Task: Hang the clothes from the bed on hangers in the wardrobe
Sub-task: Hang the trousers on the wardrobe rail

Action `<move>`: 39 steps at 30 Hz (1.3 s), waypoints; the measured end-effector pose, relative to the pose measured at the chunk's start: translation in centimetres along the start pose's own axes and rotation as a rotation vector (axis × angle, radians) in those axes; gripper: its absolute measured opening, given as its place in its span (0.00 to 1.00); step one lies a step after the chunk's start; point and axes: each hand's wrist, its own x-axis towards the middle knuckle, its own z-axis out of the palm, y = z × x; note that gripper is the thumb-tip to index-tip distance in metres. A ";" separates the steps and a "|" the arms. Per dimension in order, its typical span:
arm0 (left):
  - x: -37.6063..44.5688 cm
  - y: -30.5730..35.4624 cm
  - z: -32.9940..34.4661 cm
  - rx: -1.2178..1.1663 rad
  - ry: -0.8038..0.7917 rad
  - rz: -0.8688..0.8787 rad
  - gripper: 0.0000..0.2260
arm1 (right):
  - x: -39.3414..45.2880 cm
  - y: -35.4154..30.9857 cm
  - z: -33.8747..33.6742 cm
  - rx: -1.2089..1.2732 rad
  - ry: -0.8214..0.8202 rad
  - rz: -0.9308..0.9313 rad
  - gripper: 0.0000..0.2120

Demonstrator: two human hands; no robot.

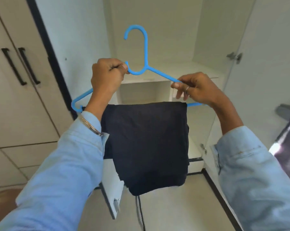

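dark garment [147,144] folded over the bottom bar of blue hanger [146,52] — held up before the open wardrobe [157,22] | left hand [107,75] fist-curled, gripping the hanger's neck loop | right hand [196,87] pinching the right shoulder arm, both forearms raised — light-blue sleeves | no readable writing

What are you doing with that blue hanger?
A person is hanging up clothes. Both hands hold a blue hanger up in front of an open wardrobe. The left hand grips it near the neck, and the right hand pinches the sloping arm. A dark folded garment is already draped over the hanger's bottom bar. The hook is free, so the hanger is not yet hung inside the wardrobe.
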 end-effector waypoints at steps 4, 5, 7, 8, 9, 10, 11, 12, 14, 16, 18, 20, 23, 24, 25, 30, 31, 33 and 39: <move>4.7 -0.5 5.2 -0.068 0.008 0.015 0.15 | 2.1 4.8 -3.9 -0.043 -0.023 0.091 0.11; 6.0 -0.6 6.6 -0.081 0.011 0.025 0.15 | 3.1 5.8 -4.7 -0.022 -0.022 0.113 0.11; 8.9 -1.1 9.5 -0.111 0.024 0.037 0.15 | 5.6 7.6 -5.9 -0.006 0.038 0.089 0.11; 10.6 -1.4 10.8 -0.129 0.031 0.042 0.14 | 7.1 8.4 -6.4 -0.020 0.098 0.049 0.11; 12.4 -1.5 12.0 -0.142 0.034 0.049 0.13 | 8.7 9.3 -6.8 -0.041 0.165 0.008 0.11; 14.3 -1.7 13.1 -0.150 0.036 0.060 0.13 | 10.4 10.1 -7.2 -0.058 0.232 -0.023 0.11; 16.3 -1.8 14.1 -0.152 0.038 0.072 0.12 | 12.2 10.9 -7.7 -0.067 0.299 -0.041 0.10; 18.4 -1.7 14.9 -0.152 0.041 0.084 0.11 | 14.1 11.6 -8.2 -0.073 0.365 -0.056 0.09; 22.5 -1.4 16.1 -0.122 0.047 0.118 0.08 | 18.0 12.4 -9.6 -0.082 0.469 -0.092 0.08; 26.4 -1.0 16.8 -0.045 0.044 0.172 0.07 | 21.8 12.6 -10.9 -0.108 0.533 -0.130 0.08; 29.9 -0.7 16.9 0.063 0.048 0.217 0.08 | 25.5 12.4 -11.9 -0.165 0.586 -0.155 0.09; 33.3 -0.9 16.7 0.184 0.047 0.262 0.11 | 29.3 12.0 -12.6 -0.225 0.629 -0.178 0.10; 38.3 -1.9 16.1 0.316 0.049 0.328 0.16 | 35.2 10.8 -13.3 -0.296 0.680 -0.202 0.10; 40.0 -2.2 15.9 0.336 0.058 0.337 0.17 | 37.2 10.3 -13.4 -0.322 0.699 -0.201 0.11; 41.7 -2.5 15.7 0.354 0.069 0.341 0.17 | 39.3 9.9 -13.4 -0.353 0.718 -0.195 0.11; 50.1 -4.0 14.6 0.566 0.113 0.406 0.19 | 49.3 7.8 -12.4 -0.446 0.819 -0.163 0.13; 51.9 -4.0 14.3 0.610 0.122 0.425 0.19 | 51.2 7.2 -12.3 -0.455 0.832 -0.166 0.13; 55.6 -3.5 13.5 0.678 0.140 0.459 0.19 | 55.1 5.8 -12.2 -0.471 0.859 -0.191 0.12; 65.7 -0.8 10.6 0.817 0.295 0.501 0.17 | 65.2 1.3 -14.1 -0.515 0.979 -0.281 0.07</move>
